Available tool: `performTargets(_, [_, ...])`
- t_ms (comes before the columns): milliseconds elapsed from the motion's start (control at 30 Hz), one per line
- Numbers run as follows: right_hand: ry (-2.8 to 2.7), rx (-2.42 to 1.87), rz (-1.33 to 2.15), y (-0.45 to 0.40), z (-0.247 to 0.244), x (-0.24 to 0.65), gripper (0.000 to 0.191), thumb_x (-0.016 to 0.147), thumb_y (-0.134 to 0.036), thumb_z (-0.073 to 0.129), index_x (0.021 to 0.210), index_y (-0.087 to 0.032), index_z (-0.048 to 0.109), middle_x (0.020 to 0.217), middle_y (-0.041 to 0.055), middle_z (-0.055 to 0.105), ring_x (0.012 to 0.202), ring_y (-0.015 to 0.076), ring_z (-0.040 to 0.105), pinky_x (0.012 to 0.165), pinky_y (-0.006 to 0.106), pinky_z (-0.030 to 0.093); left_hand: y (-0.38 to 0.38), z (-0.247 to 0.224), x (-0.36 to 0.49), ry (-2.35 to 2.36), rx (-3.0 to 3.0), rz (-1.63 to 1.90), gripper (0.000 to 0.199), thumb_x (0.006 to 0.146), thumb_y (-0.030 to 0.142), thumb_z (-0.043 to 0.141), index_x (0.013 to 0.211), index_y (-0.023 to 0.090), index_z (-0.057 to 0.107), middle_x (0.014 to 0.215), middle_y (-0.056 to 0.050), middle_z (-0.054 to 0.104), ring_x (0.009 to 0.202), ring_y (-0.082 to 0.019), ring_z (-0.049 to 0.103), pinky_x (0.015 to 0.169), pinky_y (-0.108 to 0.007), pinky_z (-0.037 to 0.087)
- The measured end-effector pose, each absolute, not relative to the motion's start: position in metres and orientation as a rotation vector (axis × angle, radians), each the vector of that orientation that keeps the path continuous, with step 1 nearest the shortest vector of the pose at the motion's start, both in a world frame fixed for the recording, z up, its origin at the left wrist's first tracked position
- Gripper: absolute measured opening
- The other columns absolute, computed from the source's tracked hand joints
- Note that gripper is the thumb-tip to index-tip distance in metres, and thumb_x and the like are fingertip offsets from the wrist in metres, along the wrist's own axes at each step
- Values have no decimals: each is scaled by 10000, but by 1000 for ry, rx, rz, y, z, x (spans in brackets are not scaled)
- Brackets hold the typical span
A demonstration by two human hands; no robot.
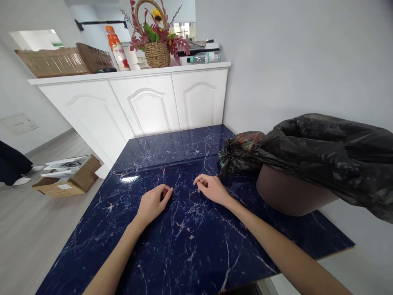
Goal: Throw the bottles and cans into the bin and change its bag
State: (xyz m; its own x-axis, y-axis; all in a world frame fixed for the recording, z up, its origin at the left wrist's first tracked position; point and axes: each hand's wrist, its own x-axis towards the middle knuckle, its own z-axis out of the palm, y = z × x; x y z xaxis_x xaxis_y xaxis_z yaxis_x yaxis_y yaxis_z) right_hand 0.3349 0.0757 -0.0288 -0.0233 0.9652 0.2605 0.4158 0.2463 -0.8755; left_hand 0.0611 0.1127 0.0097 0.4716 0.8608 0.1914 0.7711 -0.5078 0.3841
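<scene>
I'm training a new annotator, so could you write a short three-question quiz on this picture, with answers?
1. Multiple choice: what do the left hand and the right hand hold? A) a pen; B) nothing visible; C) a cup.
2. True or false: the clear bottle lies on its side.
3. Short answer: which hand is nearer the brown bin with the black liner over its rim?

Key:
1. B; both are loosely curled with nothing visible in them.
2. True.
3. The right hand.
</scene>
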Motion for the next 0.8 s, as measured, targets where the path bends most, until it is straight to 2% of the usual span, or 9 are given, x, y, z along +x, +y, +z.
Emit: performTargets(800, [-1640, -1316, 716, 72, -26, 333, 164, 929, -220, 564, 950, -253, 723, 718, -35, 746, 621, 153, 639, 661, 263, 454, 112, 9, 62, 1429, 2509, 505, 397, 1064, 555, 445, 961, 252, 680, 791, 6, 717, 696, -196, 652, 643, -294, 378])
